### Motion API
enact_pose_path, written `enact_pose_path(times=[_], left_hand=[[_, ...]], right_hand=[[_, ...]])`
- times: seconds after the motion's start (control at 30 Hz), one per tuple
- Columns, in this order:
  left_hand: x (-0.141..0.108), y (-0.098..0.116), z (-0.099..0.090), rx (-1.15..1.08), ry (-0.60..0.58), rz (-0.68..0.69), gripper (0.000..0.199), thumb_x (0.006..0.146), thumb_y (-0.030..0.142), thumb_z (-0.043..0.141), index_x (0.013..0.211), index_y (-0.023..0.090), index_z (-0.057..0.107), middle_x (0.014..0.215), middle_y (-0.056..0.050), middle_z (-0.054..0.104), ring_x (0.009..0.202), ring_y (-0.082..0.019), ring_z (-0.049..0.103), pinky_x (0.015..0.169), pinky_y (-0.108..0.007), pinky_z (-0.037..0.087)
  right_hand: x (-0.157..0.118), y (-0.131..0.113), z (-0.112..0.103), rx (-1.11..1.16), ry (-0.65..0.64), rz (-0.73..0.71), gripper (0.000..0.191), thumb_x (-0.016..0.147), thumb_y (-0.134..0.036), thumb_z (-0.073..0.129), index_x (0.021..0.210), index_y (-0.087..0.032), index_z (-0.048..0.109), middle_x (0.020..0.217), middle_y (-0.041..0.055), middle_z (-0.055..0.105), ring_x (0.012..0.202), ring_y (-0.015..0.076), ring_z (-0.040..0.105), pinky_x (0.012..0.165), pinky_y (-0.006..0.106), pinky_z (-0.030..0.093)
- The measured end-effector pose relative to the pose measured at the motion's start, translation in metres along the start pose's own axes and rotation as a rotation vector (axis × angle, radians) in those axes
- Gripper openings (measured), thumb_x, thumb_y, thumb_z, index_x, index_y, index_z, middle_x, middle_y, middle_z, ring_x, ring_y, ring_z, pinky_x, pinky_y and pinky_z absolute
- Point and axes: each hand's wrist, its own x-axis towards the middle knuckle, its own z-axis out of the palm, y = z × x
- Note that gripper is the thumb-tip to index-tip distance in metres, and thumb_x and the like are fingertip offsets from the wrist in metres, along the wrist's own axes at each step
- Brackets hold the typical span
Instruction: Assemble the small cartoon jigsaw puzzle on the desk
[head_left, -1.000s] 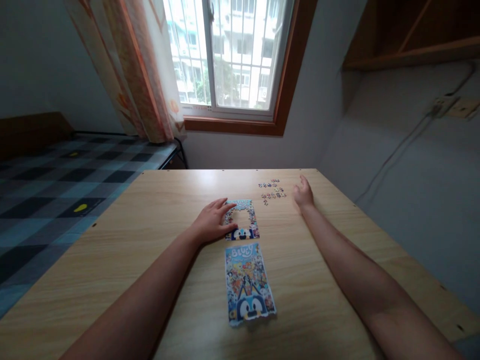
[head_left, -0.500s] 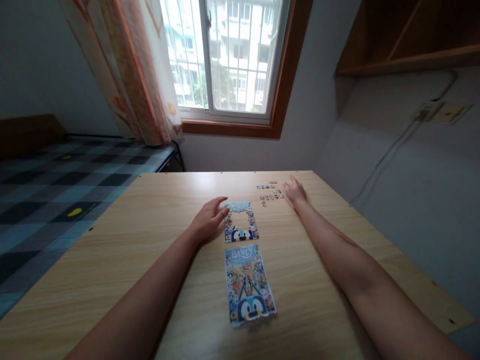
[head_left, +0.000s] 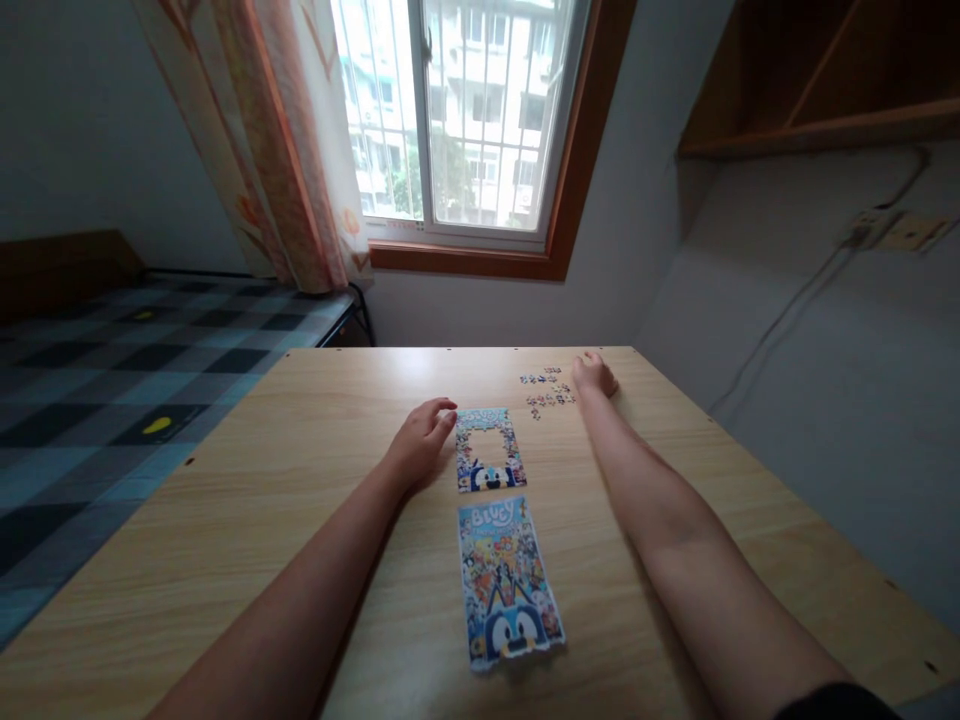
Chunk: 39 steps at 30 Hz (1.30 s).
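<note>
A partly assembled jigsaw puzzle [head_left: 491,478] lies on the table, its border joined around a bare gap in the middle. My left hand [head_left: 421,440] rests at the puzzle's upper left edge, fingers loosely stretched, thumb a little apart and nothing held. Beyond the puzzle to the right, several loose puzzle pieces [head_left: 559,398] are scattered in a small group. My right hand [head_left: 595,375] is just right of them, fingers curled in; what they hold, if anything, is hidden. Nearer to me lies a printed reference picture [head_left: 511,580] with a torn lower edge and a blue dog's face.
The wooden table [head_left: 300,500] reaches toward the wall under a barred window [head_left: 487,120]. Left of it stands a bed [head_left: 75,400] with a checked cover. A cable [head_left: 780,320] runs down the right wall below a wooden shelf [head_left: 825,135].
My right hand's fingers have curled in beside the loose pieces. The fingers and thumb of my left hand have drawn closer together. The whole view has shifted slightly.
</note>
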Motion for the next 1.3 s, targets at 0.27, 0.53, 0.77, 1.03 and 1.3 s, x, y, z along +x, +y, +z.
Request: enact_pose_path(times=[0.27,0.53,0.77,1.03,1.3], left_hand=[[-0.001,0.0,-0.002,0.007,-0.003,0.006,0.042,0.094,0.049,0.043,0.109,0.019,0.068,0.124,-0.012,0.07,0.12,-0.029,0.062,0.107,-0.048,0.047],[-0.002,0.002,-0.003,0.0,-0.012,-0.03,0.048,0.093,0.052,0.042,0.111,0.016,0.068,0.129,-0.015,0.067,0.123,-0.03,0.06,0.11,-0.049,0.045],[-0.002,0.001,-0.003,0.018,-0.011,-0.024,0.046,0.093,0.051,0.042,0.111,0.017,0.068,0.128,-0.014,0.068,0.122,-0.03,0.061,0.109,-0.049,0.046],[-0.003,0.003,-0.005,0.019,-0.043,-0.013,0.047,0.091,0.05,0.047,0.116,0.016,0.068,0.13,-0.015,0.067,0.123,-0.03,0.06,0.109,-0.048,0.045],[-0.005,0.006,-0.004,0.043,-0.055,-0.001,0.045,0.091,0.048,0.048,0.117,0.017,0.068,0.13,-0.013,0.067,0.124,-0.03,0.06,0.109,-0.048,0.045]], right_hand=[[-0.01,-0.016,0.004,-0.129,-0.121,-0.43,0.031,0.091,-0.034,0.059,0.117,-0.031,0.075,0.157,0.0069,0.045,0.151,0.033,0.023,0.118,0.066,0.017],[-0.016,-0.02,0.001,-0.299,-0.352,-0.606,0.029,0.092,-0.035,0.061,0.115,-0.035,0.077,0.163,0.0054,0.036,0.154,0.0333,0.012,0.119,0.067,0.007],[-0.016,-0.017,0.001,-0.293,-0.381,-0.604,0.028,0.094,-0.036,0.058,0.115,-0.034,0.077,0.162,0.0047,0.037,0.154,0.0326,0.012,0.119,0.066,0.009],[-0.018,-0.018,-0.002,-0.283,-0.383,-0.614,0.03,0.094,-0.033,0.057,0.116,-0.033,0.076,0.162,0.0061,0.037,0.155,0.0325,0.012,0.12,0.066,0.008],[-0.019,-0.018,-0.004,-0.307,-0.408,-0.619,0.029,0.092,-0.034,0.058,0.116,-0.033,0.075,0.161,0.0063,0.038,0.154,0.0346,0.014,0.118,0.068,0.008]])
